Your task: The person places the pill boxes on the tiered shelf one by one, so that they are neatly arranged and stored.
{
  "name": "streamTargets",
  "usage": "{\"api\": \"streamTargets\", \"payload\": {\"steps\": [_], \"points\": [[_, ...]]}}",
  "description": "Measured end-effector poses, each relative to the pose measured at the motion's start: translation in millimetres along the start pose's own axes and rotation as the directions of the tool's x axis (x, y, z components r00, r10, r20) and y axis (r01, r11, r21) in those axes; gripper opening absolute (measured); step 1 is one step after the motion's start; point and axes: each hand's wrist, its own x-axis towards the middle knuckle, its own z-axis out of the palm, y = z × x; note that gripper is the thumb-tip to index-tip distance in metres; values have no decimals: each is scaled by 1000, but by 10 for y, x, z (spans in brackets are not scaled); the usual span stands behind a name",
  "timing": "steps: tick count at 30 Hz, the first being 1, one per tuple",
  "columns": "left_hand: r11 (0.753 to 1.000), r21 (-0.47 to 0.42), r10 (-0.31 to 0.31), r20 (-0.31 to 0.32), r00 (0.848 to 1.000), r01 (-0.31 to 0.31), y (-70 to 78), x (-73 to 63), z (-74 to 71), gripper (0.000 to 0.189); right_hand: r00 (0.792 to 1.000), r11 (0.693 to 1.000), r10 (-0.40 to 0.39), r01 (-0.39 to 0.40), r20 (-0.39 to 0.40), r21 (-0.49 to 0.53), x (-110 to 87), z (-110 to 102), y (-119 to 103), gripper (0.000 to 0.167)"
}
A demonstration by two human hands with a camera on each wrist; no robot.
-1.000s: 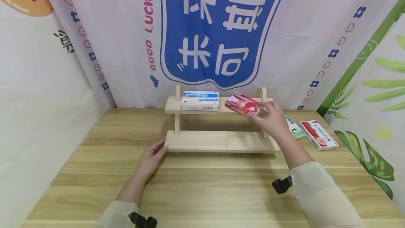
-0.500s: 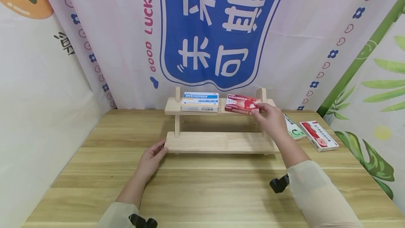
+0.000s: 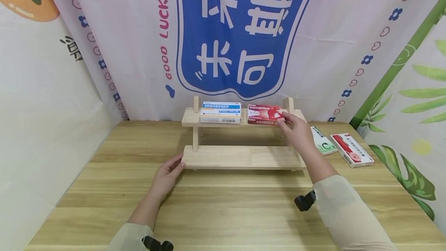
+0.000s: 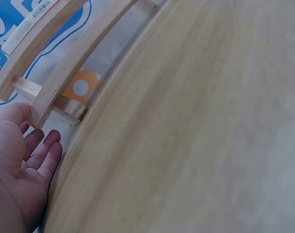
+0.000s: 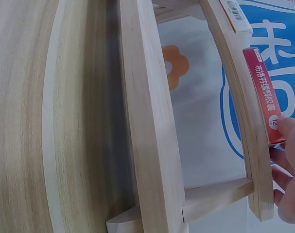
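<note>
A two-tier wooden display rack (image 3: 240, 156) stands at the back of the table. On its upper shelf lies a red medicine box (image 3: 261, 114), its long front side in line with the shelf edge. My right hand (image 3: 299, 133) pinches this box at its right end; in the right wrist view the thumb rests on the box (image 5: 265, 97) near its corner. To its left on the same shelf lies a white and blue medicine box (image 3: 220, 112). My left hand (image 3: 166, 177) holds the left end of the lower shelf, thumb against the board end (image 4: 43, 109), other fingers loosely bent.
Two more medicine boxes lie on the table right of the rack: a white and green one (image 3: 323, 141), partly behind my right hand, and a white and red one (image 3: 352, 149). A printed curtain (image 3: 139, 49) hangs close behind the rack.
The red box, tilted at first with its right end nearer me, has turned and settled straight along the upper shelf. My right hand still pinches it; the left hand has stayed put.
</note>
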Motion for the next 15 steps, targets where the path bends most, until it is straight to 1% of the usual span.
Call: {"api": "streamTargets", "payload": {"steps": [6, 12, 15], "points": [[1000, 27, -1, 26, 1000, 0, -17, -9, -17, 49, 1000, 999, 20, -20, 6, 26, 23, 19, 8, 59], [1000, 16, -6, 37, 999, 6, -16, -7, -24, 50, 1000, 1000, 13, -13, -4, -16, 42, 32, 17, 60], [1000, 14, -13, 35, 999, 12, -11, -6, -21, 50, 1000, 1000, 12, -12, -3, -11, 41, 30, 18, 60]]}}
